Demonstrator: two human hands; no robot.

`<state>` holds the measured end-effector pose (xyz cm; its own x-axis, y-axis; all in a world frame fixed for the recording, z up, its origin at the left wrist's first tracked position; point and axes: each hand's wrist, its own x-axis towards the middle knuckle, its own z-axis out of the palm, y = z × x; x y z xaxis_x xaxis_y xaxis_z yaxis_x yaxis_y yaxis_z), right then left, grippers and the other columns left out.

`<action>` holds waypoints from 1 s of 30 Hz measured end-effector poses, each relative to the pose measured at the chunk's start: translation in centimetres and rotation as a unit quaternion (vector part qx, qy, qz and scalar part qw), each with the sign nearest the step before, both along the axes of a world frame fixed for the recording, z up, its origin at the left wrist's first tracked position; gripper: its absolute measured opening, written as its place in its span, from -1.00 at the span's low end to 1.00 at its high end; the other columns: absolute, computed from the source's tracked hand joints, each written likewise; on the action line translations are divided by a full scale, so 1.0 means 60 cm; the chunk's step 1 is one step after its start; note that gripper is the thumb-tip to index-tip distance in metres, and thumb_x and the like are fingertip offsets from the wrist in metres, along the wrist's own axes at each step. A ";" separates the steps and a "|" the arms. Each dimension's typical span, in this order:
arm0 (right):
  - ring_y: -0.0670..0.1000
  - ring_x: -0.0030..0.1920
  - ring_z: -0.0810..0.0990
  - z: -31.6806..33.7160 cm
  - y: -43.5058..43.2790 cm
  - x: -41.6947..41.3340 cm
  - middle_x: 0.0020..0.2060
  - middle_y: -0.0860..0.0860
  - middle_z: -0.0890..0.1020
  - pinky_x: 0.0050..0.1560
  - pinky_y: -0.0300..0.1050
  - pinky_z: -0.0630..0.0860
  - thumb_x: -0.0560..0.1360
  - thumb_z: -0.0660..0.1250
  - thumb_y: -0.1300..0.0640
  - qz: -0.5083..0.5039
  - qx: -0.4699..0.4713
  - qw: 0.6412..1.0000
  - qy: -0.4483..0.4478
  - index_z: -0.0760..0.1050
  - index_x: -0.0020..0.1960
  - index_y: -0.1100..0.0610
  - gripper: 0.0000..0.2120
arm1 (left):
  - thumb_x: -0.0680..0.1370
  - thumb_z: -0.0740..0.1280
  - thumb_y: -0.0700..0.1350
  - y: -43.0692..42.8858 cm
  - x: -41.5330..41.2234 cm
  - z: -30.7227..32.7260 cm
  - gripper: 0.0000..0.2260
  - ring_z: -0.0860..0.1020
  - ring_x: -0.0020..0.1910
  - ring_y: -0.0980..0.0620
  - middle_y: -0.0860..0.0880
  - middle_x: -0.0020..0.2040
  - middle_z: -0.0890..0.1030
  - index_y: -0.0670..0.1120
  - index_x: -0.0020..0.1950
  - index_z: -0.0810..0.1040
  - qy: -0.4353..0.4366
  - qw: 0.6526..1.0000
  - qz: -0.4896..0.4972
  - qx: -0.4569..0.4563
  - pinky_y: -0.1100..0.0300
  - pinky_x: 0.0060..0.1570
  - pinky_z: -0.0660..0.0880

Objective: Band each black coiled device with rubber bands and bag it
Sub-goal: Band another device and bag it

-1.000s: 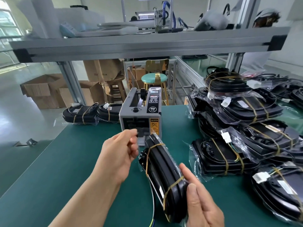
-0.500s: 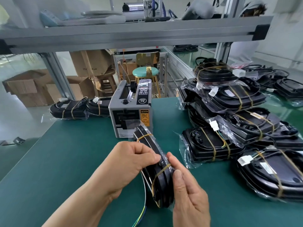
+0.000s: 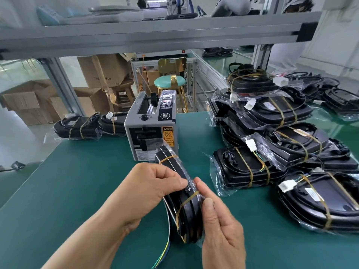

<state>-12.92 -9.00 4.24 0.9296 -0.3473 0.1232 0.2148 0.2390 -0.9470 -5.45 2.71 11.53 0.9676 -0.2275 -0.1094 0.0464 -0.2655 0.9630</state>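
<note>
Gripping the black coiled device (image 3: 187, 218) on edge over the green table (image 3: 68, 191), just in front of the grey tape dispenser (image 3: 150, 131); pinching its upper rim through the clear bag (image 3: 191, 182) with the curled fingers of the left hand (image 3: 155, 191); clasping the near end between thumb and fingers of the right hand (image 3: 219, 230). Showing two yellow rubber bands (image 3: 168, 157) crossing the device, and coloured wires (image 3: 165, 251) trailing below it; working beside a pile of bagged devices (image 3: 281, 152) on the right, with two more bagged ones (image 3: 81, 127) at the far left edge.
</note>
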 end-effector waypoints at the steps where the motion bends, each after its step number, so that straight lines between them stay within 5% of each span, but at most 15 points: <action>1: 0.13 0.27 0.59 0.000 -0.001 0.000 0.15 0.04 0.69 0.33 0.33 0.42 0.48 0.24 0.01 0.003 -0.001 1.000 0.001 0.65 0.13 -0.20 -0.69 | 0.41 0.51 -0.16 -0.001 0.000 0.000 -0.85 0.40 -0.56 0.26 0.11 -0.49 0.53 -0.08 -0.36 0.67 -0.003 1.000 0.000 0.002 0.50 -0.48 0.31; 17: 0.05 0.28 0.59 0.001 0.000 -0.001 0.15 0.00 0.69 0.36 0.20 0.45 0.51 0.24 0.05 -0.006 0.013 1.000 0.011 0.65 0.14 -0.19 -0.69 | 0.43 0.51 -0.18 -0.008 -0.001 -0.003 -0.80 0.37 -0.60 0.26 0.13 -0.55 0.49 -0.05 -0.40 0.65 -0.030 0.999 0.004 0.010 0.51 -0.52 0.28; 20: -0.09 0.25 0.59 0.007 -0.014 0.000 0.14 -0.09 0.69 0.26 -0.22 0.50 0.60 0.32 0.19 0.013 -0.007 1.000 0.013 0.68 0.13 -0.05 -0.76 | 0.38 0.54 -0.15 -0.003 0.001 -0.005 -0.85 0.37 -0.56 0.23 0.09 -0.49 0.51 -0.08 -0.37 0.66 -0.016 1.000 -0.004 -0.010 0.47 -0.47 0.31; 25: -0.18 -0.14 0.68 0.047 -0.054 0.028 -0.09 -0.24 0.68 -0.13 -0.39 0.53 0.40 0.51 0.10 0.063 -0.199 0.976 0.065 0.63 -0.06 -0.15 -0.81 | 0.23 0.50 -0.03 0.004 -0.001 -0.013 -0.88 0.21 -0.53 0.14 0.05 -0.48 0.38 -0.06 -0.39 0.63 0.071 0.987 -0.010 -0.142 0.33 -0.43 0.31; 30: -0.19 -0.13 0.52 0.082 -0.054 0.057 -0.23 -0.15 0.56 -0.10 -0.27 0.45 0.34 0.48 -0.11 -0.012 -0.419 0.907 0.053 0.48 -0.25 -0.03 -0.77 | 0.32 0.49 -0.18 0.011 0.000 -0.023 -0.82 0.22 -0.55 0.16 0.05 -0.48 0.34 -0.05 -0.46 0.57 0.087 0.978 0.000 -0.189 0.33 -0.46 0.32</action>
<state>-9.47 -12.24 9.18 0.9451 -0.1939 0.2632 0.1072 -0.5767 -0.8099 -5.42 3.35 10.14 0.9416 -0.2837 -0.1811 0.2190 0.1080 0.9697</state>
